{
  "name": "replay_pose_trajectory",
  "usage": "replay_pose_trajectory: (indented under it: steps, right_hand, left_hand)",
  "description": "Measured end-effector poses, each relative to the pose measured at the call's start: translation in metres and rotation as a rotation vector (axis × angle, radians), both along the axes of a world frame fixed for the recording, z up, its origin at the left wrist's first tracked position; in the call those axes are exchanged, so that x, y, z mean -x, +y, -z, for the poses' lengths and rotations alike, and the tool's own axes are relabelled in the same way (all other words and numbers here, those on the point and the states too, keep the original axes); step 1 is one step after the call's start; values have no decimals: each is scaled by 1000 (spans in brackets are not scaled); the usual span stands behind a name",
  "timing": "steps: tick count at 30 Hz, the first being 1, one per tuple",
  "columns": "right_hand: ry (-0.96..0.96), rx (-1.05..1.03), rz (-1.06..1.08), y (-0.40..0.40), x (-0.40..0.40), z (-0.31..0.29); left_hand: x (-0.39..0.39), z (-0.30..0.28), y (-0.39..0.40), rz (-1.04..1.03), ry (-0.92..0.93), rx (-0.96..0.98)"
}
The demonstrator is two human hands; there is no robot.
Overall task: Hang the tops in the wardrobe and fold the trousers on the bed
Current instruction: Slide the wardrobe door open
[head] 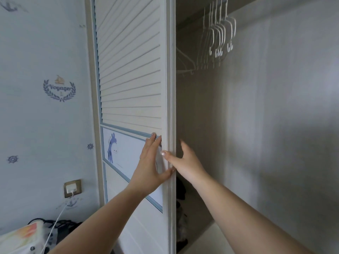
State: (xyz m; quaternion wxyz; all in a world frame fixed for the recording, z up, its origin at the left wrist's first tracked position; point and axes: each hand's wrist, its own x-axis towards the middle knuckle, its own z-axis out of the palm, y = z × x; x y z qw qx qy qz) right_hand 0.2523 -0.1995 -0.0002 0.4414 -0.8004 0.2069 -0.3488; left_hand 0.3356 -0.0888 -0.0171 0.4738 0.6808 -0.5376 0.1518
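Note:
A white sliding wardrobe door (132, 70) with slats and a cartoon panel stands to the left of the open wardrobe (256, 125). My left hand (152, 162) lies flat on the door's front near its right edge, fingers spread. My right hand (185, 158) grips that door edge (169, 107) from the inside, thumb on the front. Several empty white hangers (218, 39) hang from the rail at the top of the wardrobe. No tops or trousers are in view.
Dark items (181, 208) lie low inside the wardrobe behind the door edge. A wall socket with a white charger (72, 188) and its cable sits on the left wall. A colourful box and dark basket (36, 233) stand at the lower left.

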Motion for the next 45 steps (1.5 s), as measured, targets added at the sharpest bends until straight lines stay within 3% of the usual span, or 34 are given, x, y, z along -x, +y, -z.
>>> replay_pose_trajectory:
  steps: [19, 45]
  right_hand:
    - [-74, -51, -154, -12, -50, 6]
    - [-234, 18, 3, -2, -75, 15]
  left_hand:
    - [-43, 2, -1, -38, 86, -30]
    - [-54, 0, -9, -112, 144, 20]
